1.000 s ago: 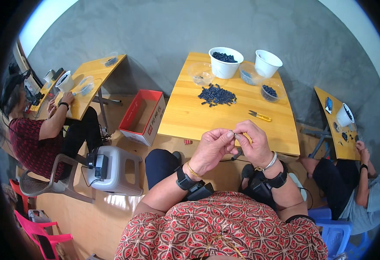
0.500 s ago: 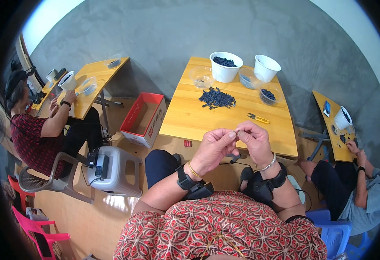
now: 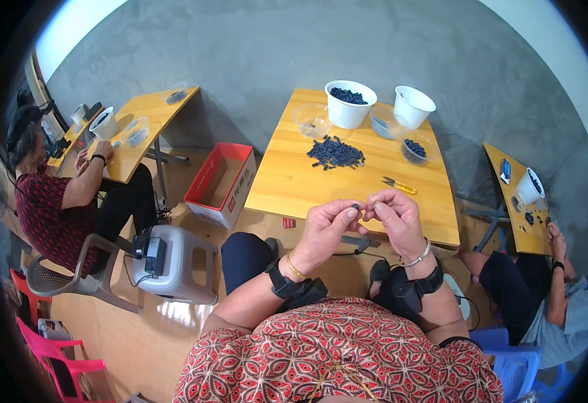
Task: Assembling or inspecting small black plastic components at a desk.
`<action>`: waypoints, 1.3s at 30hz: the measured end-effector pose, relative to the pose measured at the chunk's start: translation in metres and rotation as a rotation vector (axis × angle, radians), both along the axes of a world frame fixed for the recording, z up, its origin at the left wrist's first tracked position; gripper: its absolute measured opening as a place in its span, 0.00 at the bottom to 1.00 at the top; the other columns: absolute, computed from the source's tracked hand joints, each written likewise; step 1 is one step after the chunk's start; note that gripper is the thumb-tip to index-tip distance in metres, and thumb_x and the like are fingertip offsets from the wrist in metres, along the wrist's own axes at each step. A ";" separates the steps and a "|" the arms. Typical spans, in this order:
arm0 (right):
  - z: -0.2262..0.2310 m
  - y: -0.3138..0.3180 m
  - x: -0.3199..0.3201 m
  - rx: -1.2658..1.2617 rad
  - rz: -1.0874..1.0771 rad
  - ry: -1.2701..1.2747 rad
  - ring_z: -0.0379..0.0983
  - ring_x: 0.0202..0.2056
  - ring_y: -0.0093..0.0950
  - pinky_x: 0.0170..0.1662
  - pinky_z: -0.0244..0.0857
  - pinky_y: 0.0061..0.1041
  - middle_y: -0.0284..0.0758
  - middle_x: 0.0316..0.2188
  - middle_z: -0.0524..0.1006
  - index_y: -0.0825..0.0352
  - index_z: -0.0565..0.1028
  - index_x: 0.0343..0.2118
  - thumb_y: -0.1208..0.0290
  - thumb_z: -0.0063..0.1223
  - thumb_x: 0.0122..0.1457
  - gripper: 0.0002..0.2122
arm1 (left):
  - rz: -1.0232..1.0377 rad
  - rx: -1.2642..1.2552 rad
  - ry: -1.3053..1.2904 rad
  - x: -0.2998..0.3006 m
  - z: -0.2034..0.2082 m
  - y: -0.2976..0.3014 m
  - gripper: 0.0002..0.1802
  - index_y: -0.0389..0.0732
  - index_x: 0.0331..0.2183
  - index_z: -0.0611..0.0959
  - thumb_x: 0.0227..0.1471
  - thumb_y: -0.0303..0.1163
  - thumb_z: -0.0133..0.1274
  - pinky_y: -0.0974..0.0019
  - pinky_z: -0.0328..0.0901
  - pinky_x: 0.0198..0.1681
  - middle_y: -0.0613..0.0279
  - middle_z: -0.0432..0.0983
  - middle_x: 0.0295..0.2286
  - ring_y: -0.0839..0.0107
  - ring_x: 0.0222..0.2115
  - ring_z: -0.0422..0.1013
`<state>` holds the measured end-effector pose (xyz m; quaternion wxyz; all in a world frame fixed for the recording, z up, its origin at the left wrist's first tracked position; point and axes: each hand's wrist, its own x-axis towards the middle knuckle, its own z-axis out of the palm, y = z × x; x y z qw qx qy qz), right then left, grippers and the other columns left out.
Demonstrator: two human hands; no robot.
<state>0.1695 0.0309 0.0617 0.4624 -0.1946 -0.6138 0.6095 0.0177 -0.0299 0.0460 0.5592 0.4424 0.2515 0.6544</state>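
Note:
Above the near edge of the wooden table [image 3: 274, 195], my left hand [image 3: 327, 228] pinches a small dark piece [image 3: 355, 207] between thumb and fingertips. My right hand [image 3: 399, 216] is closed in a pinch just beside it; what its fingertips hold, if anything, is too small to make out. Beyond my hands lies a pile of small dark blue, tube-like pieces [image 3: 335, 153]. A pair of yellow-handled thread snips [image 3: 400, 185] rests to the right of the pile.
At the table's back stand a white tub [image 3: 348, 115] filled with dark pieces, another white tub [image 3: 413, 107] and several clear bowls [image 3: 415, 158]. A red and white box [image 3: 221, 185] sits on the floor at left. People work at side tables [image 3: 139, 127] left and right.
My fingertips have parted slightly, and the dark piece now shows in my left pinch. The person at right has lifted a hand off their table.

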 end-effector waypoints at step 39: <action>0.017 -0.002 -0.007 0.603 -0.199 -0.432 0.69 0.25 0.26 0.28 0.63 0.20 0.36 0.24 0.69 0.71 0.70 0.29 0.85 0.44 0.50 0.05 | -0.156 -0.189 -0.426 -0.010 -0.013 0.018 0.08 0.36 0.34 0.76 0.51 0.28 0.47 0.65 0.68 0.38 0.61 0.72 0.27 0.75 0.27 0.68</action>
